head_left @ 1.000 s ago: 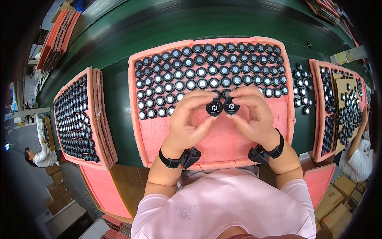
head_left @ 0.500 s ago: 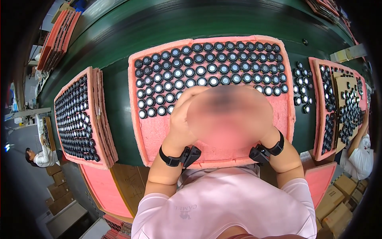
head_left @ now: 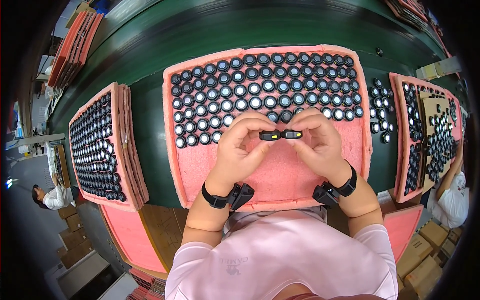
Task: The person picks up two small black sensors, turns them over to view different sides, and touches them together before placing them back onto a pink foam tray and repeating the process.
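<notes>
A pink foam tray (head_left: 290, 170) lies in front of me, its far half filled with rows of small black round lens parts (head_left: 260, 90). Over the bare near half, my left hand (head_left: 240, 150) pinches one small black round part (head_left: 269, 135) edge-on between thumb and fingers. My right hand (head_left: 317, 145) pinches a second black round part (head_left: 292, 134) the same way. The two parts sit side by side, almost touching, each showing a small yellow mark on its rim. Both wrists wear black bands.
A stack of pink trays full of black parts (head_left: 100, 145) stands at the left on the dark green table (head_left: 150, 45). More filled trays (head_left: 425, 135) and loose parts (head_left: 380, 110) are at the right. Other people work at the far left (head_left: 50, 197) and right (head_left: 452, 195). Cardboard boxes (head_left: 425, 260) sit below.
The two parts, earlier held face-up, are now turned edge-on between my fingers. My hands stay in the same place over the tray.
</notes>
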Motion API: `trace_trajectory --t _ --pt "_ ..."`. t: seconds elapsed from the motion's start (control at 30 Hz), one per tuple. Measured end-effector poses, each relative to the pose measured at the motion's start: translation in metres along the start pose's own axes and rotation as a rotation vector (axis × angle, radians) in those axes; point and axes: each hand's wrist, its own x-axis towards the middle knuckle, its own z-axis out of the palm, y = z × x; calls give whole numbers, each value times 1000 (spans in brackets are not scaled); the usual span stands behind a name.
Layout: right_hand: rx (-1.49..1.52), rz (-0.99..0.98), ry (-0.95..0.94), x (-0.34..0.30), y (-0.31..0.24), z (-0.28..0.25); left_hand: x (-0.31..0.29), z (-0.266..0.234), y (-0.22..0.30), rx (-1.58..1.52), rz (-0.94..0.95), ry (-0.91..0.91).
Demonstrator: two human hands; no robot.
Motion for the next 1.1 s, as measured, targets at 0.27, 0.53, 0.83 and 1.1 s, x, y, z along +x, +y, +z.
trace_trajectory --t 0.27,0.53,0.83,1.1 --pt "-111 -57 -68 1 -3 -6 -2 -2 0 119 79 -40" --pt "66 19 12 -3 -2 3 -5 0 1 183 137 0" --pt "-21 -44 -64 -1 0 -2 -2 0 2 213 182 -23" --pt "-5 -55 80 -1 0 4 -3 0 1 243 167 -24"
